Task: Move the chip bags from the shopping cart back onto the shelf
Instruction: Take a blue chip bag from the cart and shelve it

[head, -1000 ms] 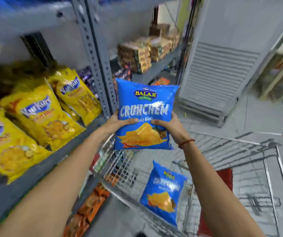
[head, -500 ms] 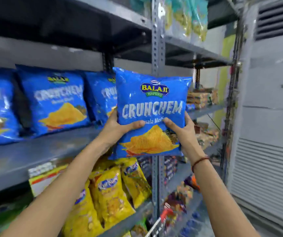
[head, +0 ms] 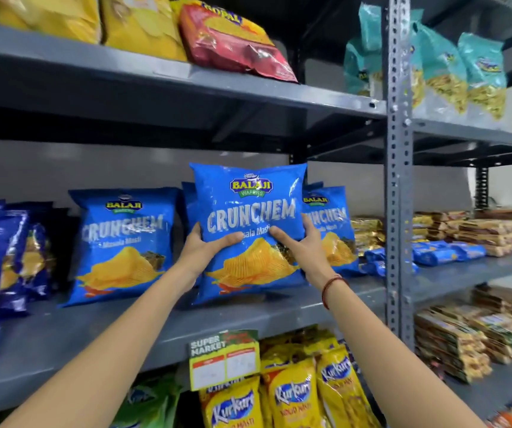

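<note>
Chip bag: blue Balaji Wafers Crunchem bag (head: 250, 211), held upright at the front of the middle shelf (head: 279, 313), its bottom edge touching or just above the board; I cannot tell which.
Hands: left hand (head: 200, 248) and right hand (head: 301, 245) clamped on the bag's two sides, thumbs across its front.
Doing it well: judged, set the base flat, push back until it leans on the Crunchem bags behind, release both sides together, squeezing lightly.
Neighbours: matching Crunchem bag (head: 124, 242) to the left, another (head: 332, 223) just behind on the right.
Writing: "Balaji Wafers", "Crunchem", "Masala Masti"; tag (head: 225, 356) reads "Super Market"; yellow Kurkure bags (head: 291, 396) below; red bag (head: 233, 41) above reads "Gopal".
</note>
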`<state>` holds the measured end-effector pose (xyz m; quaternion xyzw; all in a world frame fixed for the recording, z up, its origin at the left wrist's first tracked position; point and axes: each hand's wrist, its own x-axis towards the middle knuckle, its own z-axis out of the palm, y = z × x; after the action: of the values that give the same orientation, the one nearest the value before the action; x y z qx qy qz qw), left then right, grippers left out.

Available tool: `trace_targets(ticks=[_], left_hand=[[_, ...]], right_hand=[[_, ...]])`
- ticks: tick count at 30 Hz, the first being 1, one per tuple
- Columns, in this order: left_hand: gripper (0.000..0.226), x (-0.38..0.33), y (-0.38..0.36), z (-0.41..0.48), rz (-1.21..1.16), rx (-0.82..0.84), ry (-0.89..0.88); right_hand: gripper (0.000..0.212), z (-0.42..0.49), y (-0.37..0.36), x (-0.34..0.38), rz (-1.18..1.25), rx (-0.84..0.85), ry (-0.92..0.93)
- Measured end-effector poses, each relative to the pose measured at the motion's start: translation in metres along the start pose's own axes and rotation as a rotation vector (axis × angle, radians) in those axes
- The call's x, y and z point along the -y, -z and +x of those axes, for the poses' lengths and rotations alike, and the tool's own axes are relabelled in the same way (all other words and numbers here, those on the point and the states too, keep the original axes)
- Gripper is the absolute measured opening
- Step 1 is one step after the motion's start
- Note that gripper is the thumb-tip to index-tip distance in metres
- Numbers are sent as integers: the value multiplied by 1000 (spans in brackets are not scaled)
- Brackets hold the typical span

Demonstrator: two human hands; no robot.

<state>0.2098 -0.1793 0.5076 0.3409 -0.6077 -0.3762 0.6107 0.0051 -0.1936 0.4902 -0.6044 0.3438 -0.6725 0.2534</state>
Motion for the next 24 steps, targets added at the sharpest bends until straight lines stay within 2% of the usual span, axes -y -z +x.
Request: trace_targets(ticks=[2,7,11,14,16,18,20,22,24], left_hand=[[61,9,10,6,26,-27,25],[68,28,24,11,86,-81,82],[66,32,27,13,137,-74,112],[84,34,29,11,237,-105,143],[95,34,27,5,342,-200,151],[93,33,19,-5,468,-321,65],[83,30,6,-16,602,-408,-131],[71,25,-10,-28,688,-441,-345],[61,22,-31,-39,699,-403,-487]], right_hand=[[77,5,-11,-11,20,43,-46],[53,7,-28,-32,73,107,-66],[60,7,-34,-40,33,74,-86],[66,-1,-34,-42,-65,62,-93],[72,-8,-31,-43,-139,38,-103],[75,-16,-26,-42,-161,-16,-112],[73,-25,-19,-37,-158,-74,-93],[65,-36,-9,-30,-138,-138,-63],[56,-50,3,-24,-109,-197,-35]])
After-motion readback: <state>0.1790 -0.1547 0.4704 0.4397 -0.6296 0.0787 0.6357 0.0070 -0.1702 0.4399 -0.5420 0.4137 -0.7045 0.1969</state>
